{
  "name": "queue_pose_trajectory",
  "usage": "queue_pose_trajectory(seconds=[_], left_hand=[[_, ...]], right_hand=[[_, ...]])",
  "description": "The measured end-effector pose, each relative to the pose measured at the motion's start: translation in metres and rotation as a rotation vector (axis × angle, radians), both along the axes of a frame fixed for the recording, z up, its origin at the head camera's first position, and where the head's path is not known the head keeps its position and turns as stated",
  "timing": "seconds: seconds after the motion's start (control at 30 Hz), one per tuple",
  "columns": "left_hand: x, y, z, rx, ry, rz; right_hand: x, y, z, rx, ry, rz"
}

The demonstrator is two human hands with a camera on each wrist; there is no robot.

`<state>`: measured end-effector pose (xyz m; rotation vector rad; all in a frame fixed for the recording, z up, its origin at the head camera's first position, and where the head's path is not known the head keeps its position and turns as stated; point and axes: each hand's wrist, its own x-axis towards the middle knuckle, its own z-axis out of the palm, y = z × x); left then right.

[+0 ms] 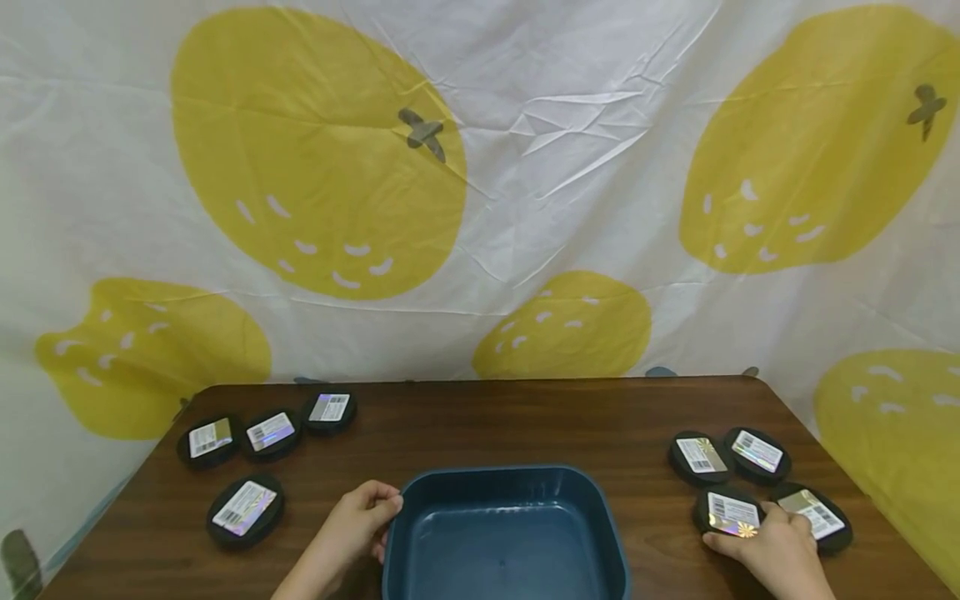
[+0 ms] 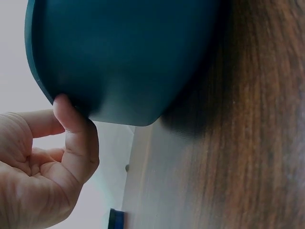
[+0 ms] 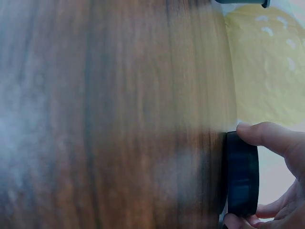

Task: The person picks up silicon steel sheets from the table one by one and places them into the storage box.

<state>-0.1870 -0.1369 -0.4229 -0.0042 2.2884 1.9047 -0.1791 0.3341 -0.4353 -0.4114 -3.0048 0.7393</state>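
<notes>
At the front centre of the table is a dark blue rectangular basin. My left hand pinches its left rim near the far corner between thumb and fingers; the left wrist view shows the grip on the basin's wall. On the right, my right hand grips a round, flat black container with a white and shiny barcode label on top. Seen from the right wrist, thumb and fingers span the sides of this black container. Another such container lies beside it, partly behind my fingers.
Two more labelled black containers lie just behind the right hand. Several alike, including a near one, lie at the table's left. A white cloth with yellow fruit prints hangs behind the wooden table.
</notes>
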Motion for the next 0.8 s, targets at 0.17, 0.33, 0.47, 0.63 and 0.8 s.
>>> queue_pose_trajectory(seconds=[0.17,0.33,0.47,0.63,0.8], left_hand=[[-0.0004,0.0004,-0.0001,-0.01,0.003,0.002],[0.0,0.0001,0.0001,-0.009,-0.002,0.001],[0.001,0.0009,0.0005,-0.013,0.006,0.022],[0.0012,0.0043,-0.0002,-0.029,0.028,0.063],[0.002,0.0058,0.0007,-0.041,0.029,0.085]], right_hand=[[0.0021,-0.0001,0.0014,-0.019,0.004,-0.002],[0.0015,-0.0014,0.0027,-0.012,0.028,-0.003],[0.0015,-0.0036,0.004,-0.015,0.046,-0.007],[0.0023,-0.0038,0.0048,-0.024,0.048,-0.003],[0.0032,-0.0061,0.0088,-0.014,0.031,0.019]])
